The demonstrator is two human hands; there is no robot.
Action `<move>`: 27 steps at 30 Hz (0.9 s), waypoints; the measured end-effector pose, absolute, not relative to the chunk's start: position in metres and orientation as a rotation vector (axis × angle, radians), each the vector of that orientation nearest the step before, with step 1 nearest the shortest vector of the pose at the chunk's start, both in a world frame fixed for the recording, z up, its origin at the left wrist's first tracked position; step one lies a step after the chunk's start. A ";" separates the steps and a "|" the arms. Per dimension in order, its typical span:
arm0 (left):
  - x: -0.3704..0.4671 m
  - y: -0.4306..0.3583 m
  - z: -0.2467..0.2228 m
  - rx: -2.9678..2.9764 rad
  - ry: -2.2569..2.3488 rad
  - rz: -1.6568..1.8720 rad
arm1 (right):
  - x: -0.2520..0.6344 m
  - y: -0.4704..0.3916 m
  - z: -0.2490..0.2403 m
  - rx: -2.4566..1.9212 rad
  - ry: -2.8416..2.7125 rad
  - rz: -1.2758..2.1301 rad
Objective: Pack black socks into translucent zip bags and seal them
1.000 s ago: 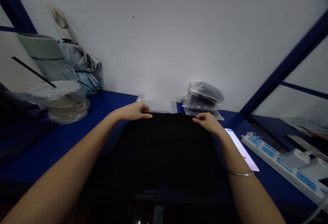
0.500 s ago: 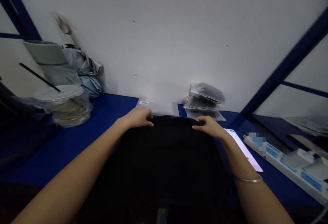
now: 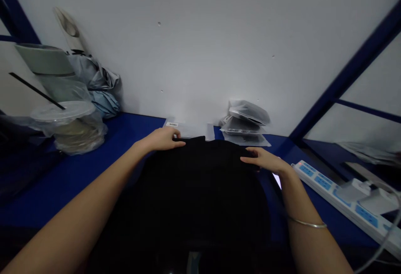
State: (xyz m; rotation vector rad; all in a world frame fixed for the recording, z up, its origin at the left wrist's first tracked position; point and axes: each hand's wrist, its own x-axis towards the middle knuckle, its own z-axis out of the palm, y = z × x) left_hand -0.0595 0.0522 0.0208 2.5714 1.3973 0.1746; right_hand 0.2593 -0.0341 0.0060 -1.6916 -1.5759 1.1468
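Note:
A piece of black cloth [image 3: 200, 186], looking like a garment, spreads over the blue table in front of me. It is too dark to make out its kind or folds. My left hand [image 3: 163, 139] grips its far left corner, thumb and fingers closed at the edge. At the far right corner my right hand [image 3: 263, 160] pinches the cloth, with the thumb on top and the other fingers partly hidden. Just beyond the cloth's far edge lies a flat clear plastic bag [image 3: 188, 129] with a barcode label.
Several plastic-wrapped packets [image 3: 247, 119] are stacked by the white wall. A power strip [image 3: 332, 190] with plugged-in chargers runs along the right, near a partly covered phone [image 3: 277, 180]. A lidded drink cup [image 3: 67, 125] with a black straw and an umbrella [image 3: 94, 73] stand at left.
My right hand has shifted slightly right and nearer me, and the cloth's far edge is pulled wider. The right forearm now covers most of the phone. The view has swung slightly.

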 end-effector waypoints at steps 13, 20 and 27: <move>-0.055 0.042 0.034 2.378 1.295 0.040 | 0.195 -0.032 0.007 -1.212 -1.384 0.809; -0.065 0.045 0.033 2.214 1.251 -0.014 | 0.188 -0.022 -0.016 -1.202 -1.313 0.778; -0.062 0.045 0.030 2.237 1.013 -0.006 | 0.186 -0.020 -0.027 -1.276 -1.529 0.648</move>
